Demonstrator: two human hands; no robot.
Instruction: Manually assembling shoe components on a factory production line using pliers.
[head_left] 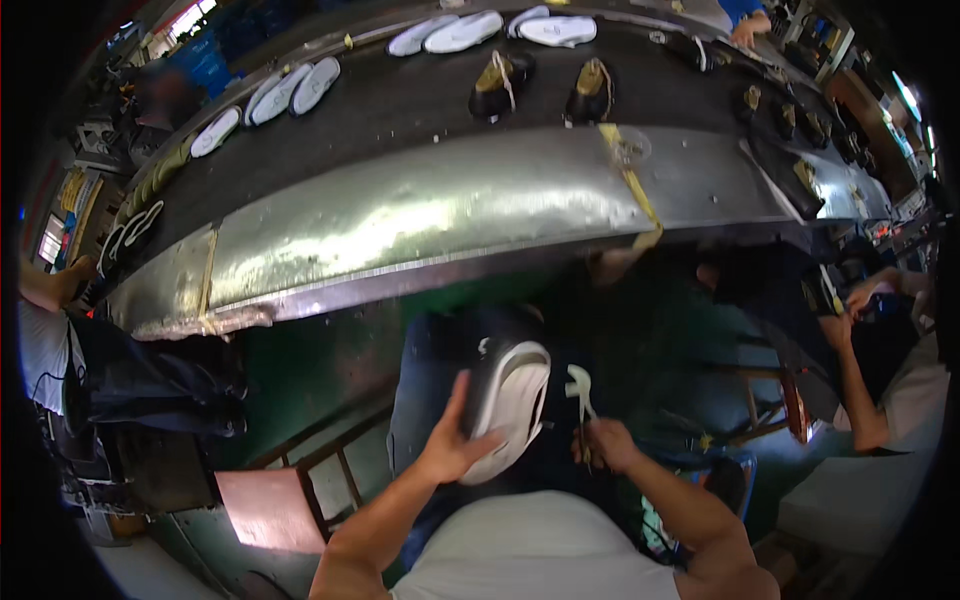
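Observation:
Over my lap, my left hand (452, 445) grips a dark shoe upper on a last (508, 400), fingers along its side and thumb across the pale underside. Its pale sole side is turned up, and a loose strip shows along the right edge. My right hand (603, 443) is closed round the handles of a pair of pliers (579, 385). Their pale, hooked head points up, a short way right of the shoe and apart from it.
Ahead runs a dark conveyor belt (390, 120) with a metal edge (420, 220), carrying white soles (465, 32) and dark shoes (592, 92). A wooden stool (270, 508) stands at left. Other people sit at the left (55, 350) and right (865, 400).

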